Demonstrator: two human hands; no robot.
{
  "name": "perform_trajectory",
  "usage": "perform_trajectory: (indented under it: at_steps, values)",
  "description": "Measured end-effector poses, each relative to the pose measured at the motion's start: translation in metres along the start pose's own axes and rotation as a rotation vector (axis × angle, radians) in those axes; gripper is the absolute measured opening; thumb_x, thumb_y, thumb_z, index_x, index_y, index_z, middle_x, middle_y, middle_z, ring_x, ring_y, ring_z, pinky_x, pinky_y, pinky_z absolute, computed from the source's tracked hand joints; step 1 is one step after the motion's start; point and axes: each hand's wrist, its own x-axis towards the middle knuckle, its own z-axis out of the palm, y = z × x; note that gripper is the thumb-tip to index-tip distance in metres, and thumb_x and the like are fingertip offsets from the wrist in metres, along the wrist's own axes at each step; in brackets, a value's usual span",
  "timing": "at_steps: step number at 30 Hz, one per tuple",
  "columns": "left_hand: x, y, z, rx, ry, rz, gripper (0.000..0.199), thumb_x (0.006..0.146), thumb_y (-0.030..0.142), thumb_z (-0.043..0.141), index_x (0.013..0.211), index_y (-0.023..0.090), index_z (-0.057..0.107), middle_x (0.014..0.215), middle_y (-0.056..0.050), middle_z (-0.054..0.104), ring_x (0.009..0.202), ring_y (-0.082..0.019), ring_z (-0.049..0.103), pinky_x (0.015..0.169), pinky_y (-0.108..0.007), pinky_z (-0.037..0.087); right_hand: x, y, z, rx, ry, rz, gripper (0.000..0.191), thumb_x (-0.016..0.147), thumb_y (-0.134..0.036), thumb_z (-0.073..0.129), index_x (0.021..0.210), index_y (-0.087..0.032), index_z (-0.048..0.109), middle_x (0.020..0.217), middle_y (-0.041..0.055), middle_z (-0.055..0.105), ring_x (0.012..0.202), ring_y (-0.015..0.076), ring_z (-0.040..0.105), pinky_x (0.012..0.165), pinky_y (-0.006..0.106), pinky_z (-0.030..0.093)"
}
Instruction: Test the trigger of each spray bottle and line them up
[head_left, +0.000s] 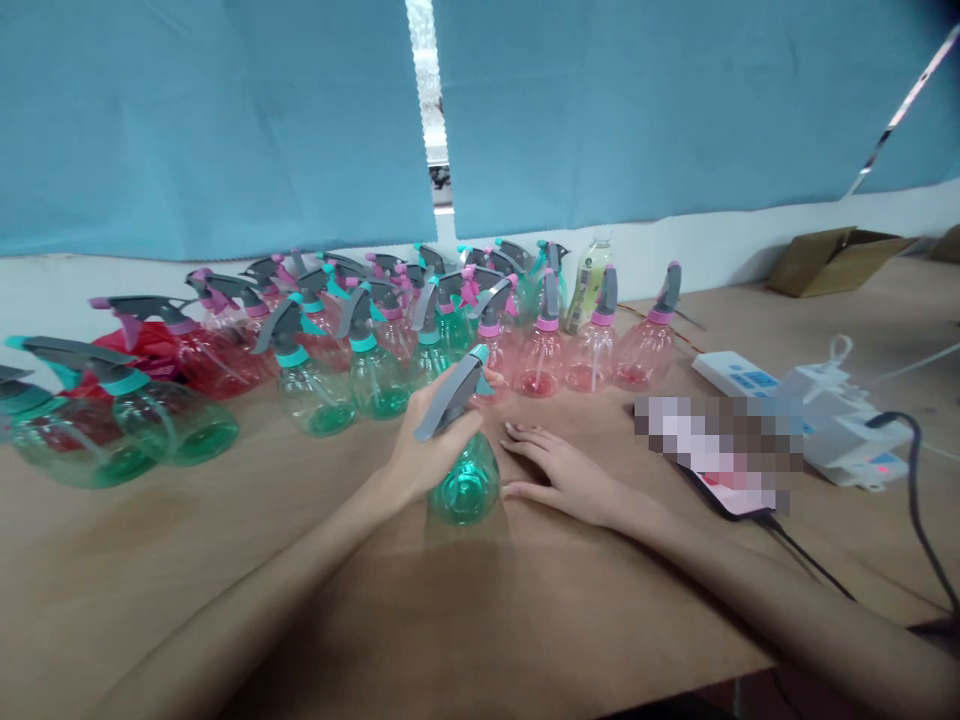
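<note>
A green spray bottle (466, 486) with a grey and turquoise trigger head stands on the wooden table in front of me. My left hand (433, 440) is wrapped round its neck, just under the head. Close to the bottle's right side, my right hand (559, 470) lies flat on the table with its fingers stretched out, holding nothing. Behind my hands stand more spray bottles, among them a green one (381, 385) and a pink one (540, 362). Part of the held bottle's neck is hidden by my left fingers.
Several pink and green spray bottles crowd the table's back and left. A labelled drink bottle (587, 285) stands among them. On the right are a phone (739, 490) with a cable, a white power strip (731, 372) with plugs and an open cardboard box (829, 262).
</note>
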Motion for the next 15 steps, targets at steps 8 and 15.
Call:
perform_trajectory:
  at_steps: [8,15]
  values:
    - [-0.0014,0.0010,0.0010,0.020,0.018,-0.055,0.030,0.074,0.015,0.052,0.102,0.018,0.061,0.075,0.001,0.060,0.071,-0.016,0.058,0.067,-0.031,0.047,-0.0009,0.0013,0.0003,0.002,0.003,0.000,0.070,0.085,-0.064,0.047,0.136,-0.016,0.050,0.146,0.0165,0.043,0.135,0.0305,0.040,0.110,0.052,0.034]
    - [0.0002,0.0040,0.0017,-0.006,0.030,-0.046,0.028,0.073,0.016,0.052,0.099,0.017,0.062,0.087,-0.003,0.065,0.077,-0.018,0.061,0.074,-0.034,0.050,-0.0009,0.0015,0.0004,0.007,0.002,-0.009,0.070,0.086,-0.064,0.047,0.136,-0.015,0.050,0.146,0.0173,0.043,0.135,0.0309,0.039,0.110,0.052,0.033]
